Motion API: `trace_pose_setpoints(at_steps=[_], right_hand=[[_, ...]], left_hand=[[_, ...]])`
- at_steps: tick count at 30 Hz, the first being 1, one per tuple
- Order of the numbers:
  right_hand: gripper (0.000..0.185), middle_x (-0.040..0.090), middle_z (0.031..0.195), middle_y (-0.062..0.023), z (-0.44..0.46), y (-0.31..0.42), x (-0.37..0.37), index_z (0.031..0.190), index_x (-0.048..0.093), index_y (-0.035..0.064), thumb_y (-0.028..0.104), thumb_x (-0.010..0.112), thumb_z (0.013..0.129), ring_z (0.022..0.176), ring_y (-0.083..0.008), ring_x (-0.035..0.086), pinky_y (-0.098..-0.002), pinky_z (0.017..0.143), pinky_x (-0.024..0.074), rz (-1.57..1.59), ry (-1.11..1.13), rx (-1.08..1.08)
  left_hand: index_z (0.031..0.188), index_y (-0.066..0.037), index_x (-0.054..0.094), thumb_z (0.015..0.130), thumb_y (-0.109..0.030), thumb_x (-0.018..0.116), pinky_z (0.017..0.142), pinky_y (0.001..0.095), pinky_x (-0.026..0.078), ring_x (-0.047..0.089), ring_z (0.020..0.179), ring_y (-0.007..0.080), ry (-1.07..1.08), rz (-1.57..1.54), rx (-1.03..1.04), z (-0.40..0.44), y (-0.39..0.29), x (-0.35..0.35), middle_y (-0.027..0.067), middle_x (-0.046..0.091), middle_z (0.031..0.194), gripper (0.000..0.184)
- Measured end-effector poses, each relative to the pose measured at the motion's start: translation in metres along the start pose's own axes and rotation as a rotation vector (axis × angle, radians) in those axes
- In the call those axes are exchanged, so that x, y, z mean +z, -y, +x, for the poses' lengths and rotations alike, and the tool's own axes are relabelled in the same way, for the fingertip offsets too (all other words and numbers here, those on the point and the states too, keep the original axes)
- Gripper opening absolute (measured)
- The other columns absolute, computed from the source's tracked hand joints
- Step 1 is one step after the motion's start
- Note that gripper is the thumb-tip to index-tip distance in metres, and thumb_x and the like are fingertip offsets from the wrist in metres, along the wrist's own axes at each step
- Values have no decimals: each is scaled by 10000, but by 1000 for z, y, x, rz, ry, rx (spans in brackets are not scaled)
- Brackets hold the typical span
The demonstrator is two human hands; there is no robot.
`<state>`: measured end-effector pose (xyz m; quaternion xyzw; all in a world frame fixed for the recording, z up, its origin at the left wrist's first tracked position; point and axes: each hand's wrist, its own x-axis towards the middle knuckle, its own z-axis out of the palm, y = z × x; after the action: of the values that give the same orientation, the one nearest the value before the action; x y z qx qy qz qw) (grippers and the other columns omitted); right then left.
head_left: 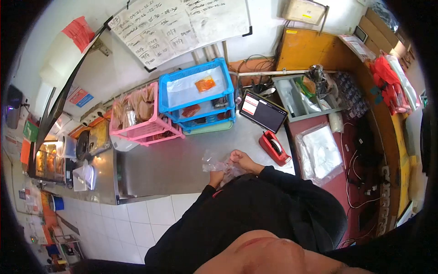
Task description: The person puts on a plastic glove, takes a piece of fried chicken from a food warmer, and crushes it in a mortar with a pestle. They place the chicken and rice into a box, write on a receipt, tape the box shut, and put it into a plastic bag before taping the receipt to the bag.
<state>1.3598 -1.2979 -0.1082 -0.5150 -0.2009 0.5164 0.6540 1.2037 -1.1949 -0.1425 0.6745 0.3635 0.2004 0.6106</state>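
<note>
A crinkled clear plastic bag is held close to my body at the front edge of the steel counter. My left hand is closed on the lower part of the bag, its fingers partly hidden by the plastic. Bent fingers of my right hand pinch the bag's right side. To the right of my hands stands a red tape dispenser. Behind it a tablet leans with its screen lit.
Stacked blue trays and pink baskets stand at the back of the counter. On the right are a packet of white bags, a grey divided tray and loose cables. A whiteboard hangs above.
</note>
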Motion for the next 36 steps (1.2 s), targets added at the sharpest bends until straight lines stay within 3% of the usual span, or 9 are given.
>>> trace_pose_setpoints(at_steps=[6, 8, 14, 17, 22, 25, 28, 32, 36], right_hand=[[165, 614, 737, -27, -13, 28, 9, 898, 548, 54, -46, 443, 819, 643, -129, 556, -275, 615, 451, -157, 139, 182], [235, 627, 730, -74, 16, 31, -8, 1058, 530, 40, 17, 498, 827, 630, -178, 597, -338, 584, 476, -551, 14, -133], [892, 664, 837, -194, 98, 65, -72, 1478, 120, 98, 279, 663, 794, 761, -341, 659, -462, 668, 499, -1377, -597, 70], [832, 668, 877, -181, 131, 42, -108, 1489, 124, 124, 259, 608, 827, 780, -332, 660, -478, 704, 493, -1709, -731, 123], [668, 664, 967, -163, 129, 42, -91, 1476, 231, 163, 193, 487, 860, 844, -335, 654, -507, 796, 470, -1650, -740, 234], [674, 661, 975, -183, 132, 16, -109, 1472, 238, 143, 212, 500, 855, 887, -348, 638, -525, 894, 415, -2011, -1136, -398], [692, 662, 959, -171, 121, 39, -95, 1476, 216, 138, 225, 513, 857, 875, -344, 640, -530, 853, 442, -1740, -792, 194], [784, 644, 948, -182, 117, 52, -92, 1480, 151, 128, 266, 586, 842, 807, -359, 647, -489, 650, 515, -1701, -752, 173], [810, 606, 1033, -226, 91, 78, -60, 1478, 116, 130, 268, 596, 841, 817, -393, 636, -484, 679, 516, -1569, -685, 51]], left_hand=[[962, 28, 574, 800, 33, 653, 683, 355, 584, 662, 774, 248, -100, -481, -287, 2, -6, -32, 126, 636, 878, 180], [979, 41, 579, 810, 2, 665, 668, 358, 578, 667, 772, 245, 84, -366, -250, 5, -29, -55, 142, 649, 887, 194], [930, 37, 612, 761, -39, 728, 640, 297, 536, 660, 737, 178, 222, -65, -336, 18, -44, -87, 106, 670, 897, 219], [896, 32, 628, 767, -73, 741, 657, 275, 518, 649, 749, 153, 216, -150, -259, 13, -52, -101, 77, 667, 855, 201], [1217, -25, 495, 822, -133, 706, 644, 256, 491, 607, 832, 138, 33, -225, -214, -4, -33, -134, 69, 622, 993, 460], [1300, -91, 412, 860, -171, 667, 635, 266, 489, 596, 836, 138, -50, -258, -316, -10, -30, -155, 70, 595, 1070, 514], [1282, -111, 441, 904, -275, 614, 655, 277, 489, 595, 812, 136, -113, -293, -319, -11, -25, -168, 57, 600, 1041, 447], [1284, -130, 445, 929, -386, 552, 658, 283, 482, 591, 796, 138, -166, -356, -407, 6, -15, -176, 49, 599, 1035, 450], [1249, -140, 464, 934, -446, 516, 647, 277, 470, 585, 787, 135, -197, -360, -374, 18, -17, -174, 46, 597, 1014, 442]])
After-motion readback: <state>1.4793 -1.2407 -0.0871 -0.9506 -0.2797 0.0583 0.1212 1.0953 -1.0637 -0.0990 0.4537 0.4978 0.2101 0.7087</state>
